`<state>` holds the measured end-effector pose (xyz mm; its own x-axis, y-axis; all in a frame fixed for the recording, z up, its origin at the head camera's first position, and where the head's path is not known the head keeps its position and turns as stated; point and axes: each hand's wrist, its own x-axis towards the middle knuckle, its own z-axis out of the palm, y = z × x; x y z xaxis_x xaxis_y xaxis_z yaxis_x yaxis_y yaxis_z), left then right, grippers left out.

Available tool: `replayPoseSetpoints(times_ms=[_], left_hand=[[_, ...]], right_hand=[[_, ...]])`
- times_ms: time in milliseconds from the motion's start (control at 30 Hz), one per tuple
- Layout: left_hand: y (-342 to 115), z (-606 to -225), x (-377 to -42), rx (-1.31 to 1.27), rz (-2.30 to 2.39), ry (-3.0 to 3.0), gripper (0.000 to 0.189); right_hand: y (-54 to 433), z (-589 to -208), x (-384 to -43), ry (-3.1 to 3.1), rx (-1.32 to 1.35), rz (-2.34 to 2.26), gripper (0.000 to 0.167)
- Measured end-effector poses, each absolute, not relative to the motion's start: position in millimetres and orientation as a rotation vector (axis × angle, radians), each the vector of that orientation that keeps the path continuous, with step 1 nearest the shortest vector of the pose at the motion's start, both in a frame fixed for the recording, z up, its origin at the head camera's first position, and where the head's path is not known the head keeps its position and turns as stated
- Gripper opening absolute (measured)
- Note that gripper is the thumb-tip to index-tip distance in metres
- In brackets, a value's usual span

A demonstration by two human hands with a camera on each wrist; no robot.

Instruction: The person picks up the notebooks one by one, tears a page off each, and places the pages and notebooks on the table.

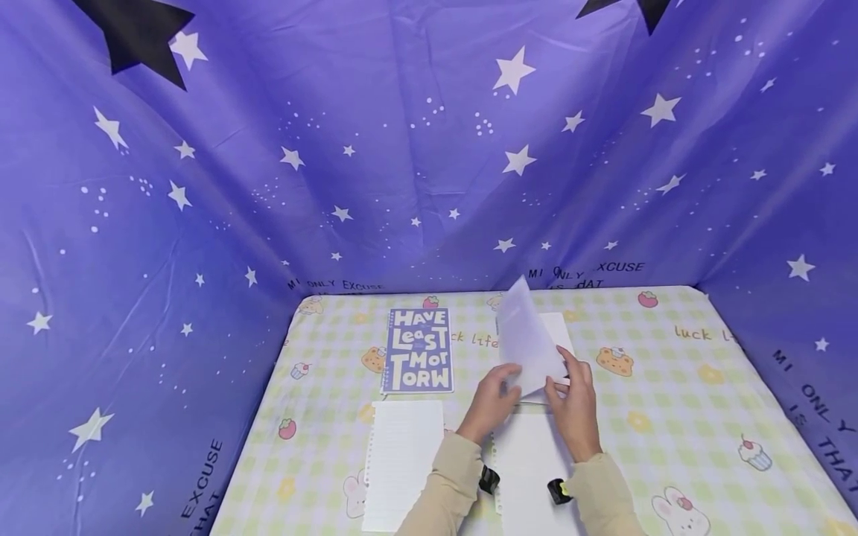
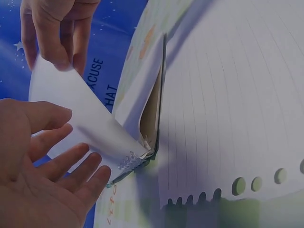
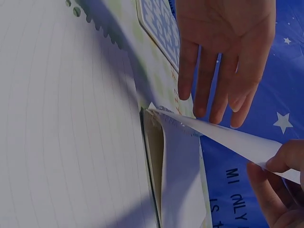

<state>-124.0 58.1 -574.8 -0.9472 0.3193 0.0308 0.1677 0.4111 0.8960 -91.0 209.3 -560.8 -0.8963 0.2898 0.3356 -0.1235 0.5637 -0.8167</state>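
A white sheet (image 1: 526, 335) stands lifted and bent up from an open notebook (image 1: 556, 327) at the back right of the table. My right hand (image 1: 575, 402) pinches the sheet's free edge between thumb and fingers, seen closely in the right wrist view. Beside the sheet's near left part is my left hand (image 1: 494, 402), its fingers spread and loose in the left wrist view (image 2: 57, 161). Clear binding rings (image 2: 130, 161) show at the sheet's lower corner. Below both wrists lies a loose lined sheet (image 1: 536, 469) with punched holes along its left edge.
Left of the hands is a purple notebook (image 1: 419, 350) with large white lettering. A second lined, hole-punched sheet (image 1: 405, 461) lies in front of it. The table has a green checked cloth (image 1: 670, 417) with cartoon prints; a blue star-patterned curtain (image 1: 429, 149) surrounds its back and sides.
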Motion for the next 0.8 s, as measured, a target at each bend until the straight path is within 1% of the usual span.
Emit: replayPoseSetpoints(times_ms=[267,567,800], left_hand=[[63.3,-573.5,-124.6,0.525,1.409,2.590,0.038],[69.2,-576.9,-123.9,0.607,1.157,2.662,0.036],[69.1,-582.3,-121.1,0.654,1.025,2.699,0.034]], right_hand=[[222.9,-564.5,-91.4,-2.341,-0.221,1.292,0.062],[238.1,-574.8,-89.9,-2.438,-0.411,1.238,0.062],[245.1,-585.6,-86.3,-2.495,-0.451,1.273,0.062]])
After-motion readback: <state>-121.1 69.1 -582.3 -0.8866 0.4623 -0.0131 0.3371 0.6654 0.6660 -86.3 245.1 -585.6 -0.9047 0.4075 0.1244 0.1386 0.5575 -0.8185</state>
